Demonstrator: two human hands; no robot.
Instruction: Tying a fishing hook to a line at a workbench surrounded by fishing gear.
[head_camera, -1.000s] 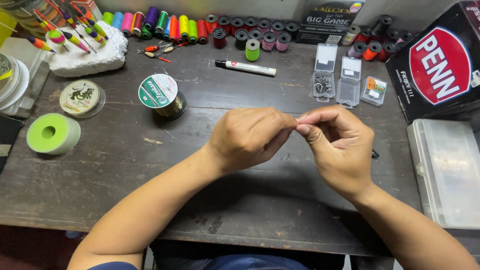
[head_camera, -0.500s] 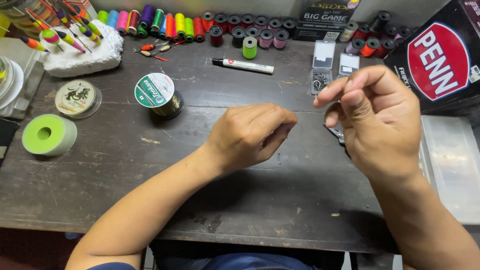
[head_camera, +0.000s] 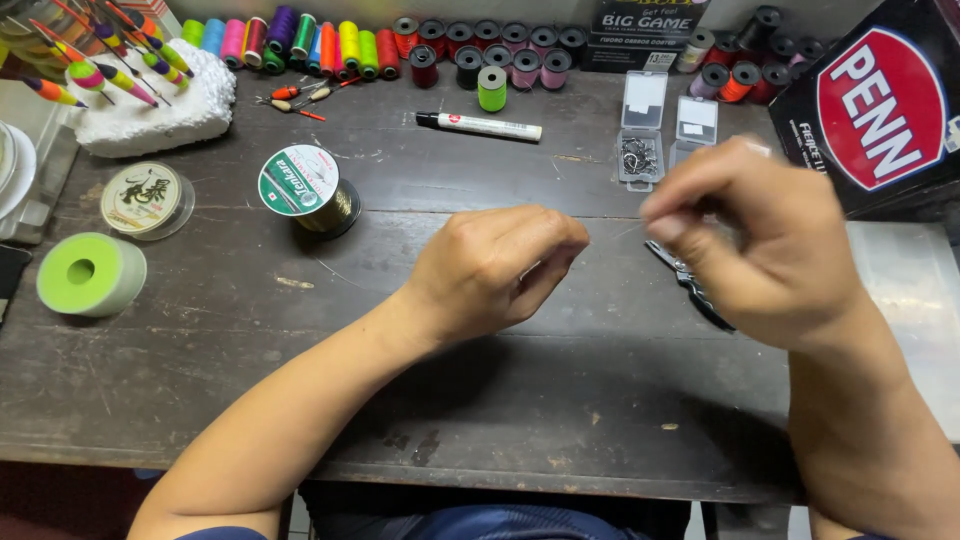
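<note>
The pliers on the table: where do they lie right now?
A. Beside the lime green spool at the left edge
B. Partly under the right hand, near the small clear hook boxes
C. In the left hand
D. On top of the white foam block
B: the dark pliers rest on the table, partly hidden beneath the right hand, just below the small clear hook boxes.

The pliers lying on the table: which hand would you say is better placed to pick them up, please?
Probably the right hand: it hovers almost directly over the pliers. The left hand is farther off, its fingers pinched shut.
</note>
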